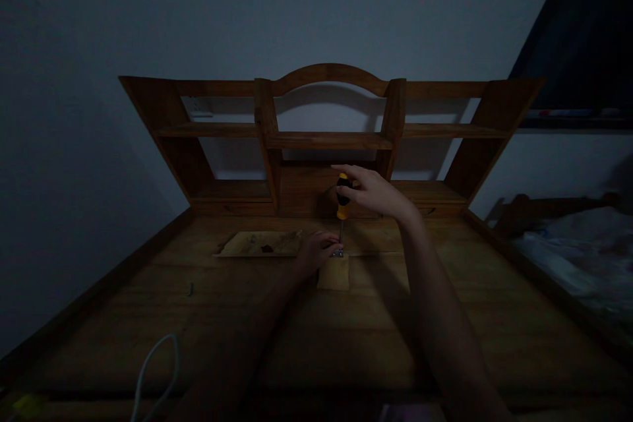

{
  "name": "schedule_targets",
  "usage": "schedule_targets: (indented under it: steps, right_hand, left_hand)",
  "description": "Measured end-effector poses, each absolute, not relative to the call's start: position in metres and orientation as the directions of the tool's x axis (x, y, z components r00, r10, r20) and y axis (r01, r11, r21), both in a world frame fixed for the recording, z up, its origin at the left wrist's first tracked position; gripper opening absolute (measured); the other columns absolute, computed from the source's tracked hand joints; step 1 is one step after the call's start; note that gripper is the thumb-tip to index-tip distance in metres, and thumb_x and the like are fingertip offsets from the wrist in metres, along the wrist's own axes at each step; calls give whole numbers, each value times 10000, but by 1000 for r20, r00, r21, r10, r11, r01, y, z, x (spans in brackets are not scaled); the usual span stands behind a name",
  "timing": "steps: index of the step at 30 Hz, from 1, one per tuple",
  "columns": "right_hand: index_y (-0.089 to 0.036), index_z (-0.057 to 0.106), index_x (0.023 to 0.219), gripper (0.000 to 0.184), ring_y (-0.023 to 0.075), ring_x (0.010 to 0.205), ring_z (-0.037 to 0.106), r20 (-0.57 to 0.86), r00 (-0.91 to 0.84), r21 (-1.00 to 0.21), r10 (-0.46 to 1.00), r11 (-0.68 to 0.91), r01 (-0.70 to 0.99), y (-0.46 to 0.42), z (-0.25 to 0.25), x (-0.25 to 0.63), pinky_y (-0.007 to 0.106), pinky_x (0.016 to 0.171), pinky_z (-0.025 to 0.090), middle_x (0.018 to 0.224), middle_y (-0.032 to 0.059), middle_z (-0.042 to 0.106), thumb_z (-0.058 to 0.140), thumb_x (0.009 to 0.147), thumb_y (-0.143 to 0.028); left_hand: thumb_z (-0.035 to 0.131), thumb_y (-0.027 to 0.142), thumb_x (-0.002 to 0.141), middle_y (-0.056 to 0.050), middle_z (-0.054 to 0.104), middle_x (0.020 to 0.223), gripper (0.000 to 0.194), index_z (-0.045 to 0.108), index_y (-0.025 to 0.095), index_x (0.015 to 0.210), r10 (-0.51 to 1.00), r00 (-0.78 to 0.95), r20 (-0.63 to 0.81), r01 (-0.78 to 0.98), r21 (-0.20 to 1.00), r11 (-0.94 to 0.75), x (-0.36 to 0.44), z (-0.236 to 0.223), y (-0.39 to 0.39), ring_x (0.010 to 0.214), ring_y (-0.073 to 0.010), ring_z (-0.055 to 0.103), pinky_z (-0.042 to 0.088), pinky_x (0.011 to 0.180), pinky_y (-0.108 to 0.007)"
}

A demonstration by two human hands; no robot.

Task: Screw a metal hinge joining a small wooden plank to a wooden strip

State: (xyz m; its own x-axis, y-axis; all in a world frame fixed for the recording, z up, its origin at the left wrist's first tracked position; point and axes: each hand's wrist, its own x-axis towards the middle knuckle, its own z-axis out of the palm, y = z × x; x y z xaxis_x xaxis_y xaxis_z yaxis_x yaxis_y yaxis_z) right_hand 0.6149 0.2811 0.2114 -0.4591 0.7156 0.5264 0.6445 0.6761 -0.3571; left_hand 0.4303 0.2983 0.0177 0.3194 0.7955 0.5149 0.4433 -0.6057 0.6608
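My right hand point(363, 188) grips the black and yellow handle of a screwdriver point(343, 201), which stands upright with its shaft pointing down. Below it, the tip meets a small metal hinge-like piece point(337, 253) at the far edge of a small light wooden block point(333, 273). My left hand point(319, 249) is low beside the shaft, its fingers closed at the metal piece and the shaft's lower end. Whether those fingers pinch a screw, the shaft or the metal piece is too dark and small to tell.
Left of my hands lies a flat, rough wooden board point(262, 244) with dark marks. A small grey object point(190, 289) and a white cable point(173, 356) are on the desk point(222, 316). A wooden shelf unit point(329, 140) stands along the back. Plastic-like bags point(564, 250) are at the right.
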Motion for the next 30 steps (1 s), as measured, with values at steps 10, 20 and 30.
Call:
schedule_targets:
  steps: [10,20,30]
  right_hand:
    - [-173,681,996,366,242,866,631,614,-344,-169,711,543,822,279,212,607,346,790,470,952,90,674,610,913,-522]
    - [-228,535,1409,509,189,975,671,474,-488,-451,733,678,580,279,216,623,309,872,498,1229,52,679,528,904,-175]
    - [-201,582,1069,258,213,954,609,635,-386,-286,670,667,688,277,214,613,324,844,460,1078,74,654,654,889,-371]
  left_hand:
    - [723,316,849,-33,763,928,123,756,213,907,810,324,489,453,671,-587,431,21,296,884,-197,708,555,833,-327]
    - [716,351,852,-37,769,931,141,766,223,883,817,308,488,450,682,-576,430,24,295,878,-206,710,564,829,-343]
    - [719,313,853,-26,773,945,105,772,232,893,829,316,462,448,697,-560,431,28,292,895,-207,717,558,832,-337]
